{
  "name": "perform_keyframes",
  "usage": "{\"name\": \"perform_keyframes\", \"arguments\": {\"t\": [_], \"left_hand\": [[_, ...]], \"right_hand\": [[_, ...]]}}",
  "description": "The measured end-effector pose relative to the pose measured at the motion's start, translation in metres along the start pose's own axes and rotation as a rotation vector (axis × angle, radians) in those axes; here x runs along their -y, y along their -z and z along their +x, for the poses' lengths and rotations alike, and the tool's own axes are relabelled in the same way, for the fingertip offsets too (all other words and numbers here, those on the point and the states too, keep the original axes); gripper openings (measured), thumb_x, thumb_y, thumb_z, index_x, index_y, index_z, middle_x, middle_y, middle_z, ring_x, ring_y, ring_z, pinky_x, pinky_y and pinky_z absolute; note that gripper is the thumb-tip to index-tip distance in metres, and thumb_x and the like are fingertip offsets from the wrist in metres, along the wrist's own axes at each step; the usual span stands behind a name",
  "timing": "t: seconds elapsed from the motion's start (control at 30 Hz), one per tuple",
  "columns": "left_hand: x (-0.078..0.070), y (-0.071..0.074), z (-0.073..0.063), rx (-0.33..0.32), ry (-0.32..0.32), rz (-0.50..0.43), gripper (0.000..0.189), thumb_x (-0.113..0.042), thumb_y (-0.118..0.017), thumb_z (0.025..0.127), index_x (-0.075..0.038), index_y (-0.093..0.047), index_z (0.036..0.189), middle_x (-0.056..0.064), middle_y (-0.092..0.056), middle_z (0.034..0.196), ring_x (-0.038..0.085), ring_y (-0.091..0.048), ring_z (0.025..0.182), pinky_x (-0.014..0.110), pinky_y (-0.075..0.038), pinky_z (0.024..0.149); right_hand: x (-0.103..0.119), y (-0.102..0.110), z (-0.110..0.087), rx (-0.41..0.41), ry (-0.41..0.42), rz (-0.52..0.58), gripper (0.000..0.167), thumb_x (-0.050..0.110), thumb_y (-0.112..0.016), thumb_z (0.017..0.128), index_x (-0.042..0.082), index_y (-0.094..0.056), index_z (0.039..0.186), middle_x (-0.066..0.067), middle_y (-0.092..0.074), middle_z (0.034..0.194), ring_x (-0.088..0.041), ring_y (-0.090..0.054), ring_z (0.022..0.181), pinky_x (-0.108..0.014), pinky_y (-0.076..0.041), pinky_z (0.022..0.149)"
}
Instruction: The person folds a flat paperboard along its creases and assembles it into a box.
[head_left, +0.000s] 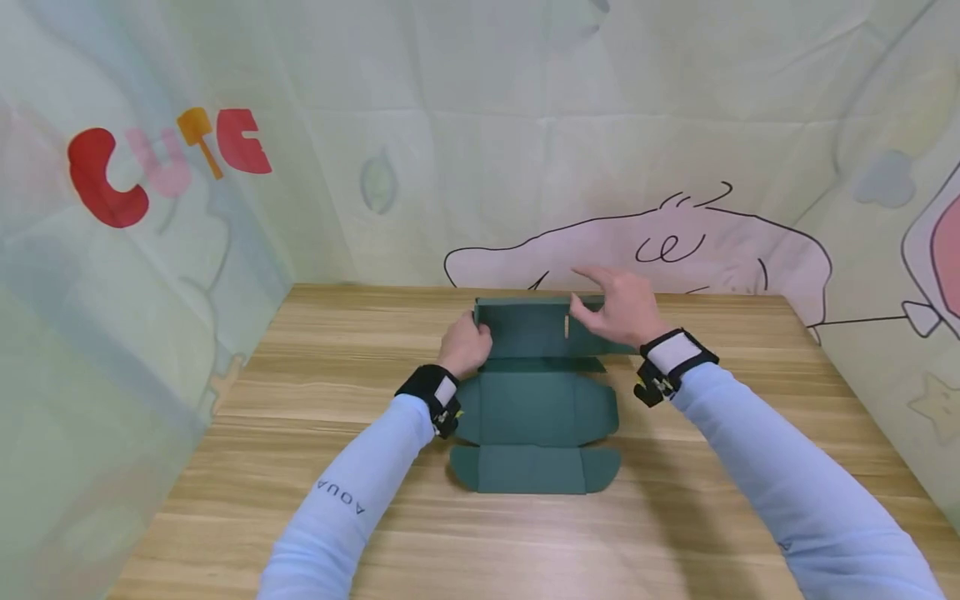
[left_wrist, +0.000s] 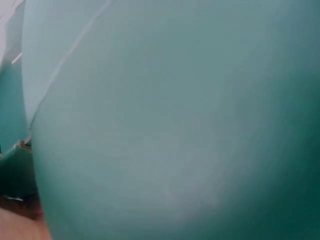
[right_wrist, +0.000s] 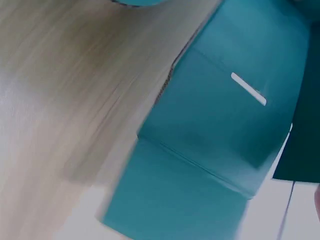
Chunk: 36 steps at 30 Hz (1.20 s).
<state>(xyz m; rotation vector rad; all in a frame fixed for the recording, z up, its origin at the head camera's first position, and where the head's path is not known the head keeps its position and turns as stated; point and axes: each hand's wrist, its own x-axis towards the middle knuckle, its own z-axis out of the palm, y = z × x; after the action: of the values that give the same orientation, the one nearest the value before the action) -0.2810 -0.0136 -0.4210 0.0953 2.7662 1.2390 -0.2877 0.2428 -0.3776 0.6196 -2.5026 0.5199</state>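
A dark green cardboard box, partly unfolded, lies on the table with its front flaps spread flat. Its back part stands upright and has a narrow slot toward the right. At the left back corner my left hand grips the raised side, fingers curled over the edge. My right hand hovers over the right back end, thumb and index finger spread apart. Seen from the right wrist, a slotted side panel folds outward. Green cardboard fills most of the left wrist view, hiding most of the left hand.
The wood-grain table reaches back to a printed cloth wall. Another cloth side with coloured letters stands at the left, and one more closes off the right.
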Motion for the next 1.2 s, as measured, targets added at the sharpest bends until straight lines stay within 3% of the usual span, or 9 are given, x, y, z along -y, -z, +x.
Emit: {"name": "perform_keyframes", "arguments": {"t": [0.07, 0.13, 0.2, 0.3, 0.4, 0.63, 0.9, 1.2], "left_hand": [[0.0, 0.001, 0.001, -0.012, -0.011, -0.023, 0.04, -0.02, -0.038, 0.106, 0.004, -0.049, 0.137, 0.022, -0.063, 0.112, 0.032, -0.062, 0.096, 0.045, -0.054, 0.088], [0.0, 0.001, 0.002, -0.023, -0.017, -0.039, 0.038, -0.019, -0.038, 0.106, 0.003, -0.05, 0.135, 0.021, -0.062, 0.112, 0.032, -0.062, 0.097, 0.047, -0.053, 0.091], [-0.001, 0.002, 0.003, -0.038, -0.021, -0.049, 0.037, -0.019, -0.038, 0.106, 0.003, -0.052, 0.132, 0.017, -0.061, 0.105, 0.031, -0.061, 0.094, 0.046, -0.054, 0.089], [-0.002, 0.004, 0.002, -0.052, -0.02, -0.051, 0.035, -0.019, -0.038, 0.107, 0.003, -0.052, 0.13, 0.015, -0.059, 0.097, 0.029, -0.061, 0.089, 0.044, -0.053, 0.082], [-0.003, 0.005, 0.001, -0.071, -0.021, -0.044, 0.034, -0.019, -0.039, 0.106, 0.003, -0.053, 0.129, 0.017, -0.062, 0.104, 0.03, -0.061, 0.094, 0.046, -0.054, 0.086], [-0.003, 0.002, 0.003, -0.088, -0.038, -0.037, 0.033, -0.019, -0.04, 0.105, 0.002, -0.055, 0.125, 0.022, -0.065, 0.116, 0.034, -0.064, 0.104, 0.051, -0.054, 0.092], [-0.006, 0.001, 0.003, -0.11, -0.058, -0.043, 0.035, -0.018, -0.041, 0.104, 0.003, -0.052, 0.131, 0.026, -0.064, 0.126, 0.037, -0.066, 0.11, 0.052, -0.055, 0.092], [-0.009, 0.0, 0.0, -0.122, -0.073, -0.063, 0.035, -0.016, -0.042, 0.104, 0.004, -0.051, 0.131, 0.028, -0.064, 0.126, 0.039, -0.067, 0.111, 0.054, -0.056, 0.091]], "right_hand": [[-0.005, 0.006, -0.001, 0.029, -0.091, 0.12, 0.044, 0.023, -0.061, 0.093, 0.002, -0.065, 0.13, -0.023, -0.07, 0.124, -0.04, -0.071, 0.087, -0.049, -0.059, 0.072], [-0.009, 0.01, -0.002, 0.05, -0.146, 0.205, 0.042, 0.02, -0.061, 0.094, 0.0, -0.064, 0.131, -0.024, -0.067, 0.129, -0.045, -0.067, 0.114, -0.056, -0.055, 0.093], [-0.013, 0.011, -0.003, 0.066, -0.122, 0.218, 0.042, 0.02, -0.064, 0.093, 0.0, -0.064, 0.13, -0.024, -0.067, 0.129, -0.044, -0.065, 0.117, -0.057, -0.053, 0.098], [-0.015, 0.01, -0.002, 0.079, -0.016, 0.137, 0.044, 0.022, -0.07, 0.09, 0.0, -0.066, 0.128, -0.022, -0.07, 0.126, -0.039, -0.07, 0.104, -0.054, -0.056, 0.092], [-0.014, 0.007, -0.001, 0.099, 0.049, 0.068, 0.046, 0.023, -0.073, 0.087, 0.001, -0.066, 0.127, -0.021, -0.071, 0.124, -0.035, -0.071, 0.091, -0.051, -0.057, 0.085], [-0.008, 0.003, 0.002, 0.134, 0.02, 0.057, 0.038, 0.019, -0.072, 0.089, -0.003, -0.068, 0.121, -0.022, -0.072, 0.119, -0.038, -0.07, 0.106, -0.053, -0.056, 0.091], [-0.006, 0.0, 0.002, 0.133, -0.022, 0.093, 0.033, 0.018, -0.069, 0.092, -0.003, -0.071, 0.117, -0.022, -0.074, 0.114, -0.036, -0.072, 0.1, -0.051, -0.057, 0.088], [-0.005, -0.003, -0.001, 0.123, -0.094, 0.156, 0.032, 0.017, -0.063, 0.094, -0.004, -0.071, 0.117, -0.023, -0.074, 0.112, -0.035, -0.073, 0.094, -0.051, -0.059, 0.081]]}}
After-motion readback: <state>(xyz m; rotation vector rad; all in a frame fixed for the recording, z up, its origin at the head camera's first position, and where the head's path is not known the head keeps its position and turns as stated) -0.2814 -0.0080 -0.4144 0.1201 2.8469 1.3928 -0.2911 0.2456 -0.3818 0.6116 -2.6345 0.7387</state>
